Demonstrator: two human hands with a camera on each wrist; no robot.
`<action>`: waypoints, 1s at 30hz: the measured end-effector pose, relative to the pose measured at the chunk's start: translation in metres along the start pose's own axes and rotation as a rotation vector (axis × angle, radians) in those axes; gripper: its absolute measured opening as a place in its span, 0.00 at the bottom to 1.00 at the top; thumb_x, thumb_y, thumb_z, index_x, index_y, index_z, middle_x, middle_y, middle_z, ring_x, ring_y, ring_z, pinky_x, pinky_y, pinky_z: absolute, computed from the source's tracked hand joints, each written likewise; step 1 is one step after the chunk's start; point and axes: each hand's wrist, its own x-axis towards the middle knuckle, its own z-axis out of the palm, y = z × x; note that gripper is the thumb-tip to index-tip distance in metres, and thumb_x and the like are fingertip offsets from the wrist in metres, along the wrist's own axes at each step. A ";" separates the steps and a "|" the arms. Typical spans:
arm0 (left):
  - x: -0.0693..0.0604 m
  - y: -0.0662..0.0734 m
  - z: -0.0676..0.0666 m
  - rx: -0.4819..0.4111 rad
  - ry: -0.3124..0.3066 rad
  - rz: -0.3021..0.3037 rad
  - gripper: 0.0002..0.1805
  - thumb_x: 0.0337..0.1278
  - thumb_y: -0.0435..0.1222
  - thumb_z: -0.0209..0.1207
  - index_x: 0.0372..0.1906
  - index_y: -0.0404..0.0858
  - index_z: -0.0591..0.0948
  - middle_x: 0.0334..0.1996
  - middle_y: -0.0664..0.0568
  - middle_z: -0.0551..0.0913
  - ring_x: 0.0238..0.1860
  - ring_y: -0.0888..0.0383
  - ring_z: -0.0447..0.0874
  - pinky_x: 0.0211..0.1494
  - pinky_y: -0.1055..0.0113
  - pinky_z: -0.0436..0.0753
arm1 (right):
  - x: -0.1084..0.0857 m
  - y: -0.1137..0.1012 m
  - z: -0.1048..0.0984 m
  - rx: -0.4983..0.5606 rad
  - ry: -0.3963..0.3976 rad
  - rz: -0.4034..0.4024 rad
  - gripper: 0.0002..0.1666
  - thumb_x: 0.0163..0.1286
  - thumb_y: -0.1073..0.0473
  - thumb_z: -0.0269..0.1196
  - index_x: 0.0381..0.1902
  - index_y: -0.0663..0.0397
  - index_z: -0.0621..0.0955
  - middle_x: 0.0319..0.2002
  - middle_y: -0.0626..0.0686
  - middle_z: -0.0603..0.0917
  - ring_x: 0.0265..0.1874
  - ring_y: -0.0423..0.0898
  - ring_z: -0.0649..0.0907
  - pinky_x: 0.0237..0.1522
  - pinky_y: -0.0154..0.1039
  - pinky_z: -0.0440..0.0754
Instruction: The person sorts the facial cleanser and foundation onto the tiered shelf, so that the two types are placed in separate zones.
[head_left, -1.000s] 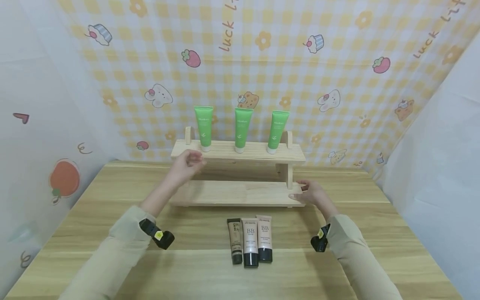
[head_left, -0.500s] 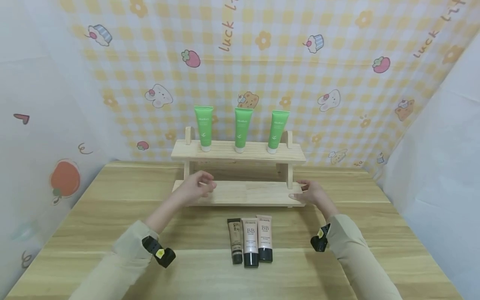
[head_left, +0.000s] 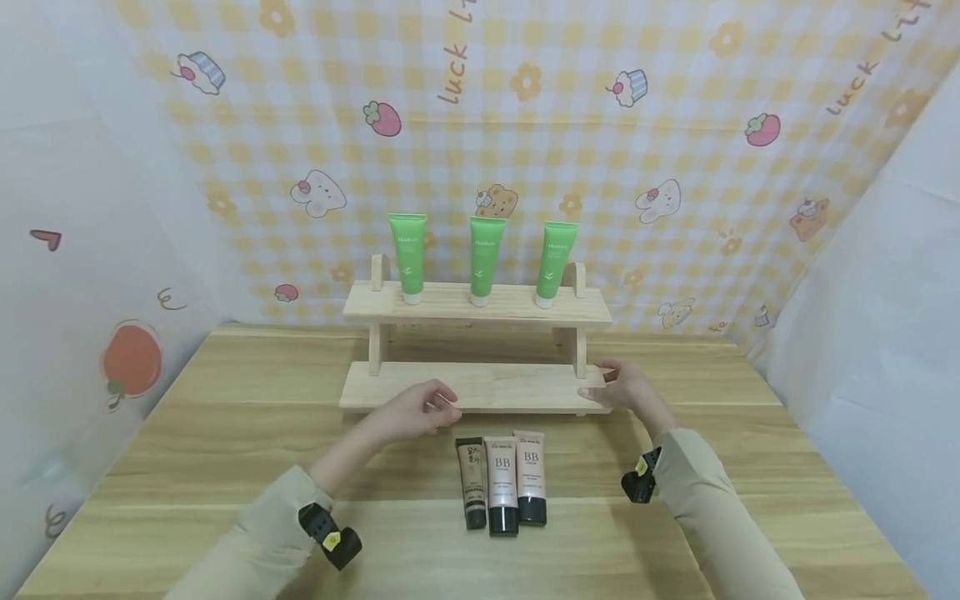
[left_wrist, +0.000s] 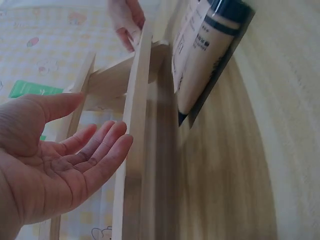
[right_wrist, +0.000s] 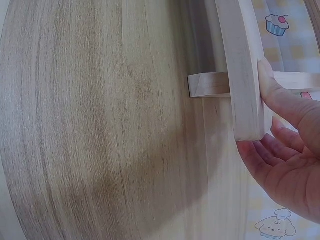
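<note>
A two-tier wooden display shelf (head_left: 442, 385) stands at the back of the table. My right hand (head_left: 628, 390) grips the right end of its lower board (right_wrist: 245, 90), thumb on the top face and fingers curled at the end. My left hand (head_left: 416, 412) hovers at the lower board's front edge, fingers loosely bent and nothing in them. Just right of it on the table lie a slim brown tube (head_left: 472, 483) and two pink BB cream tubes, a middle one (head_left: 502, 483) and a right one (head_left: 531, 477), side by side with caps toward me.
Three green tubes, left (head_left: 408, 258), middle (head_left: 485, 260) and right (head_left: 556, 262), stand cap-down along the upper board (head_left: 442, 310). Behind the shelf hangs a checked, printed cloth (head_left: 570, 150). White cloth (head_left: 870, 333) closes off both sides of the wooden table (head_left: 705, 450).
My left hand has come down from the upper board's left end, past the lower board, and rightward toward the lying tubes. My right hand keeps its place on the shelf.
</note>
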 end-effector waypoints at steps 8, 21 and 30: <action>-0.008 -0.007 0.014 0.013 -0.095 -0.069 0.28 0.56 0.40 0.58 0.57 0.30 0.65 0.46 0.40 0.78 0.36 0.50 0.82 0.43 0.60 0.83 | 0.001 0.001 0.000 0.004 -0.004 -0.005 0.44 0.55 0.50 0.67 0.65 0.59 0.63 0.58 0.71 0.68 0.55 0.64 0.72 0.55 0.52 0.75; -0.016 -0.020 0.054 0.037 -0.002 -0.143 0.34 0.47 0.43 0.64 0.52 0.23 0.67 0.25 0.49 0.80 0.21 0.61 0.75 0.26 0.67 0.79 | 0.002 0.002 0.000 0.020 -0.007 -0.015 0.43 0.55 0.52 0.67 0.64 0.61 0.63 0.57 0.71 0.68 0.54 0.63 0.72 0.54 0.50 0.76; -0.017 -0.018 0.068 0.051 0.101 -0.137 0.26 0.43 0.41 0.66 0.41 0.26 0.71 0.11 0.60 0.62 0.11 0.65 0.55 0.11 0.77 0.58 | 0.001 0.002 0.000 0.004 -0.020 -0.008 0.44 0.56 0.49 0.66 0.66 0.59 0.62 0.59 0.72 0.67 0.56 0.64 0.71 0.57 0.53 0.73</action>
